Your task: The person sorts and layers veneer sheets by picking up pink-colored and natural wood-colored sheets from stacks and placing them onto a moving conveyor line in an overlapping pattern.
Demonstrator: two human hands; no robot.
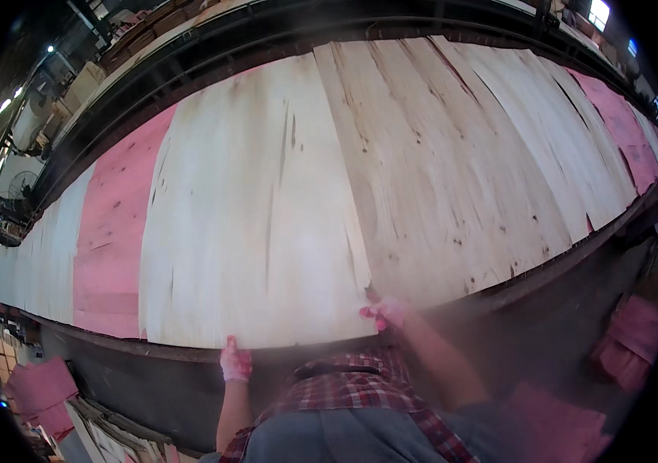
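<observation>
A wide pale wood veneer sheet (244, 224) lies before me across a long bench, with dark splits in its grain. My left hand (235, 363), covered in white and pink, is closed on the sheet's near edge toward its left side. At the near right corner, my right hand (387, 310) pinches the sheet, its fingers stained pink. A browner, knotted veneer sheet (444, 177) adjoins the pale one on the right. Left of the pale sheet shows a pink sheet (116, 231). The fingertips beneath the edge are hidden.
More pale veneer (560, 131) and another pink sheet (618, 127) continue to the right. Pink stacks stand low at the left (42, 393) and right (631, 339). Behind the bench runs a dark rail (267, 48). A fan (23, 185) stands far left.
</observation>
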